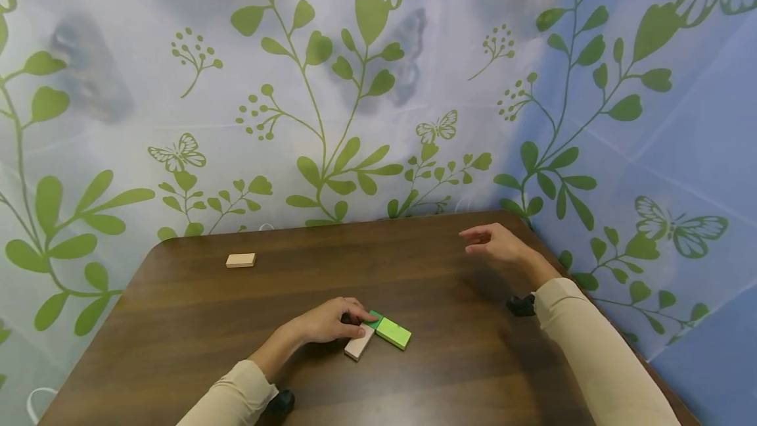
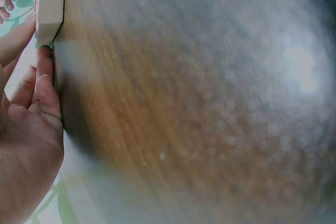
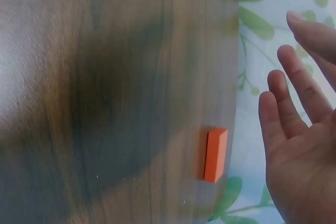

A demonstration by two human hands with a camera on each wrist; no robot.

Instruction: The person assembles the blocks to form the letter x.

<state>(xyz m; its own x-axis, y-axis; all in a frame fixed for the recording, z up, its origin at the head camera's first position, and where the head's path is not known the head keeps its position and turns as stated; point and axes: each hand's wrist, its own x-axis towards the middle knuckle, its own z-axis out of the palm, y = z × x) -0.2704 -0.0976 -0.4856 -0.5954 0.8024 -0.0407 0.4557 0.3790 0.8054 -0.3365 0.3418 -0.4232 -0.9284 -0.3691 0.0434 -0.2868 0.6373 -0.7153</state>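
Note:
My left hand (image 1: 325, 321) rests at a small group of blocks on the table, its thumb touching a plain wooden block (image 1: 359, 343) and its index finger reaching across a dark green block (image 1: 378, 315). Against these lies a light green block (image 1: 393, 333). In the left wrist view the wooden block (image 2: 51, 3) stands just beyond the fingertips; the other fingers are partly bent beneath it. Over the table's right side hovers my right hand (image 1: 497, 243), fingers spread and holding nothing. An orange block (image 3: 216, 155) shows near it in the right wrist view, unseen from the head.
Another plain wooden block (image 1: 240, 260) lies at the table's back left. The brown table (image 1: 331, 261) meets a leaf-and-butterfly patterned curtain (image 1: 331, 117) at the back and right. A dark wrist device (image 1: 522, 306) hangs below the right sleeve.

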